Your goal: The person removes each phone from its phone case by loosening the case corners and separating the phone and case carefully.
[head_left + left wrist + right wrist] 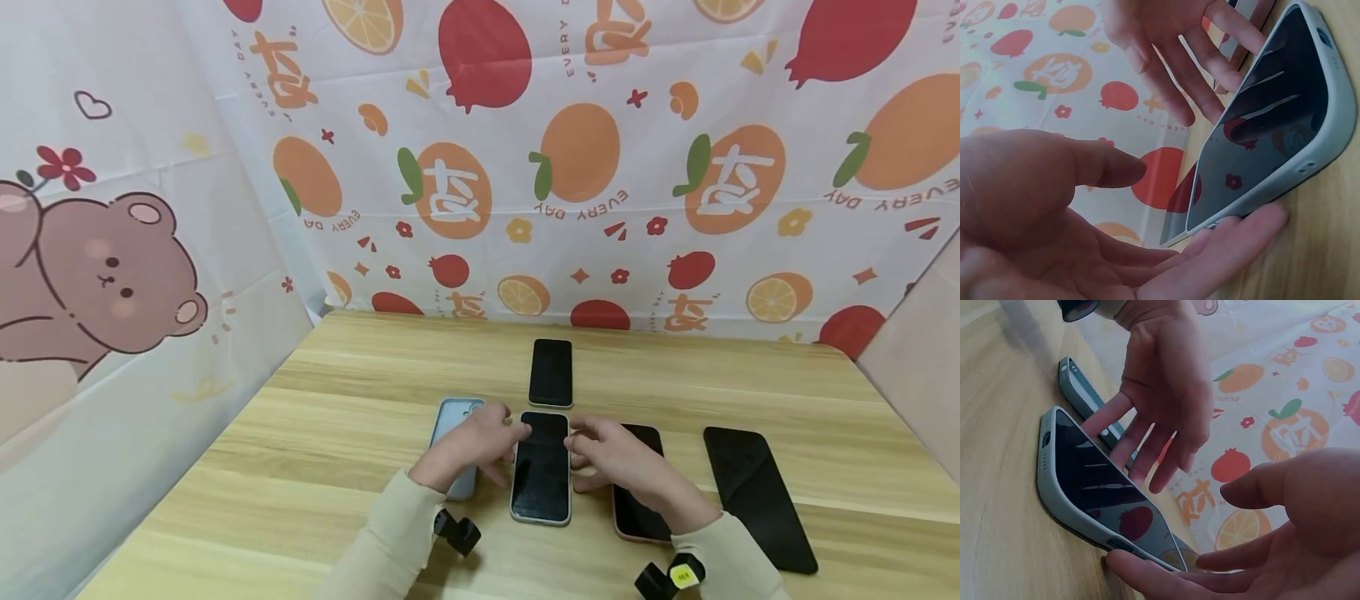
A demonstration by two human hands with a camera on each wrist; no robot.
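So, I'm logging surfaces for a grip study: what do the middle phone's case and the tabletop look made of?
The case looks like soft matte grey-blue silicone or rubbery plastic: rounded edges, no shine. The phone's screen is glossy glass, mirroring the fruit print. The tabletop shows pale wood grain, possibly laminate.

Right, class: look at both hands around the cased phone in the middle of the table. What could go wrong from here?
1. The black-screened phone in its pale grey-blue case is only touched at its edges by the left hand and right hand; open fingers could let it slip.
2. The empty light blue case and the pink-edged phone lie close alongside, so either might get knocked.
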